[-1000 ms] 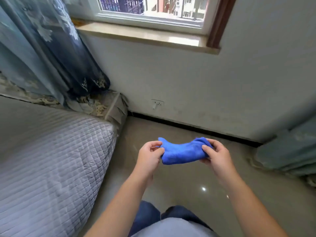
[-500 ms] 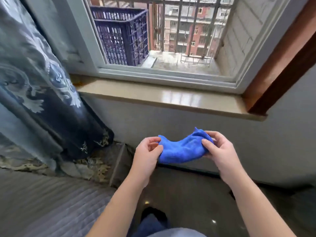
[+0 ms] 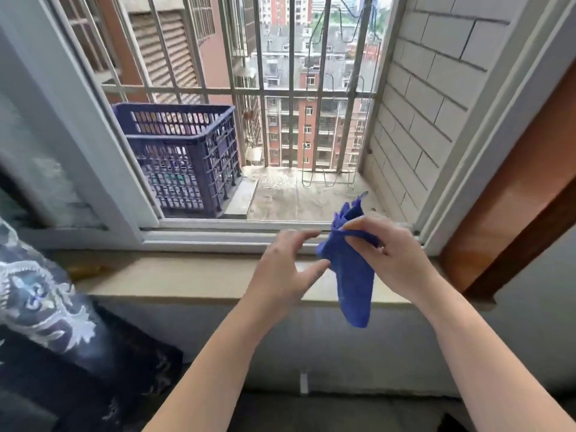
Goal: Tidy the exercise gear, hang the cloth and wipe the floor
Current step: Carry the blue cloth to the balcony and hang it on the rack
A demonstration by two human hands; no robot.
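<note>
The blue cloth [image 3: 353, 275] hangs bunched in the air over the window sill [image 3: 187, 275], its top edge crumpled above the right hand [image 3: 389, 247] and its long tail drooping down past the sill's front edge. The fingers [image 3: 374, 226] of that hand pinch it near the top, curled round a gathered fold. The left hand [image 3: 286, 269] is just beside it with its fingers spread and loose, holding nothing. Its thumb tip sits at the cloth's left edge, though whether it touches is unclear.

Beyond the sill the window stands open onto an outer ledge [image 3: 296, 198] fenced by metal bars [image 3: 291, 88]. A wire rack [image 3: 327, 179] leans at the foot of the bars, and a dark blue crate [image 3: 187, 157] stands to the left. A patterned curtain [image 3: 46, 307] falls at the near left.

The step in hand looks to be hanging the cloth. To do it well, the left hand should probably take a free corner so both hands can shake the bundle flat. A wadded cloth would dry poorly and slip off. The crossbar or the rack seems the likely place. Draping the cloth evenly on both sides should keep it from sliding out through the bars.
</note>
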